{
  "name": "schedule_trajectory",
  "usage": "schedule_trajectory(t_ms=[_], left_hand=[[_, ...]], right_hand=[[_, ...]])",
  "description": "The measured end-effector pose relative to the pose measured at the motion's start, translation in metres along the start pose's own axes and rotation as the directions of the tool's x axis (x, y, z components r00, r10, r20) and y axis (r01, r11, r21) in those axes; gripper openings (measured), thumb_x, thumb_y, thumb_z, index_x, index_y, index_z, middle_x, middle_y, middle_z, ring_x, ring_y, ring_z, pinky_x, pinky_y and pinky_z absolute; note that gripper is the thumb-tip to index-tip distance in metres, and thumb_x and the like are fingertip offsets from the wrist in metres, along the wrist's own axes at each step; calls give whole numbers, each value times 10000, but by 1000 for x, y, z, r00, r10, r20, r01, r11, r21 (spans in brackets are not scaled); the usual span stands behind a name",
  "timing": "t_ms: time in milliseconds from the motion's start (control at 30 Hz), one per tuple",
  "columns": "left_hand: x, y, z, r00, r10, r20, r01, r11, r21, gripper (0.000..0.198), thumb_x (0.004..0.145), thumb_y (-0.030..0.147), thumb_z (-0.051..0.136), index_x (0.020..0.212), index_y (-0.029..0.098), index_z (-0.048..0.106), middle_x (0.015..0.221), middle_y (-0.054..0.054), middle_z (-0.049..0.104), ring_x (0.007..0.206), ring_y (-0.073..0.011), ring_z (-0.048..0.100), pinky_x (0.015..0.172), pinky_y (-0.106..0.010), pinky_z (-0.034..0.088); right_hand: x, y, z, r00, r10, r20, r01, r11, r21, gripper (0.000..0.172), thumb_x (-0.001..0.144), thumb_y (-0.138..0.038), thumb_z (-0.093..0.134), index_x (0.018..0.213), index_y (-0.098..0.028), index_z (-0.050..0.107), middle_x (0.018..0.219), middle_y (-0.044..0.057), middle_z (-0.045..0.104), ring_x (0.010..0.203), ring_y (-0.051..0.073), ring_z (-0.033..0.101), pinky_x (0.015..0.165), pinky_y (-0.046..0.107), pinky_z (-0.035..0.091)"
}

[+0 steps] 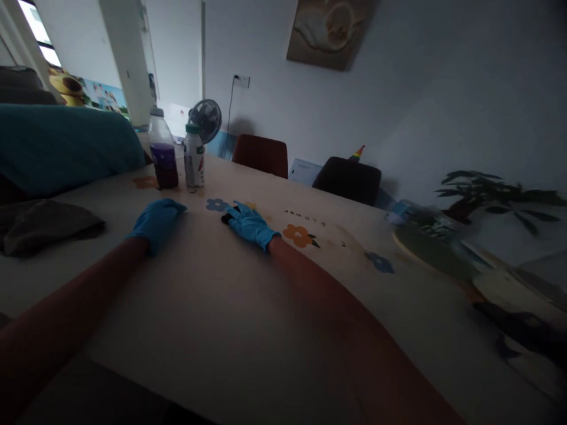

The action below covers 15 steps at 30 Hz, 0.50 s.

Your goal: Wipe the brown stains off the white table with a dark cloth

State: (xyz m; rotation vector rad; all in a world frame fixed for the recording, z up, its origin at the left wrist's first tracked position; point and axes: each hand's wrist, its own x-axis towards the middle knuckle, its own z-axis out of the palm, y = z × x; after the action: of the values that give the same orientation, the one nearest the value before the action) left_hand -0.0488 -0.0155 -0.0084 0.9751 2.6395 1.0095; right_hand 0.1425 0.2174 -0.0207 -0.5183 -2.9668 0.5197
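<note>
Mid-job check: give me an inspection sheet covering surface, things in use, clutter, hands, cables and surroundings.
Surface: pale table with flower prints.
Things in use: dark item at the right hand's fingertips; too small to identify.
Clutter: purple bottle and white bottle side by side; cloth at left; green mat at right.
Hands: both blue-gloved; nothing seen in the left hand.
Cables: cord hanging from wall socket; lower end hidden.
Surroundings: red chair and dark chair across the table; plant at right.
</note>
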Motion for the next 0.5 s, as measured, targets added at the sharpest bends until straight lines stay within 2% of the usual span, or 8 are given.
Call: schedule_trajectory(t_ms=[167,267,367,500], left_hand=[[2,-5,1,1000,1,-20,-1,1000,-9,457,1025,182,527,1272,131,908,1522,-140,859,1457,-318,797,1366,-420,569],[3,-8,3,1000,8,-26,-8,1000,-29,475,1011,214,513,1277,158,903,1489,-118,875,1455,-318,800,1376,-443,565],[3,-9,5,1000,7,-29,-8,1000,-30,488,1004,224,508,1289,164,898,1502,-127,870,1465,-333,792,1398,-474,547],[1,-8,4,1000,24,-14,-24,999,26,472,1031,238,530,1308,143,899,1546,-157,846,1482,-329,786,1398,-434,541]], right_hand=[[28,41,-17,988,141,-64,-142,990,-15,685,1282,-489,494,1899,-191,512,2001,96,443,1847,351,378,1526,587,256],[36,73,-28,965,243,-94,-247,969,-32,692,1282,-471,469,1903,-171,511,2007,137,420,1844,376,386,1528,597,257],[37,108,-39,932,340,-123,-349,936,-55,702,1265,-486,451,1896,-188,534,2014,159,397,1844,404,402,1532,641,263],[23,157,-56,877,448,-172,-468,879,-93,715,1233,-490,424,1887,-238,563,1995,152,436,1832,418,436,1519,690,301]])
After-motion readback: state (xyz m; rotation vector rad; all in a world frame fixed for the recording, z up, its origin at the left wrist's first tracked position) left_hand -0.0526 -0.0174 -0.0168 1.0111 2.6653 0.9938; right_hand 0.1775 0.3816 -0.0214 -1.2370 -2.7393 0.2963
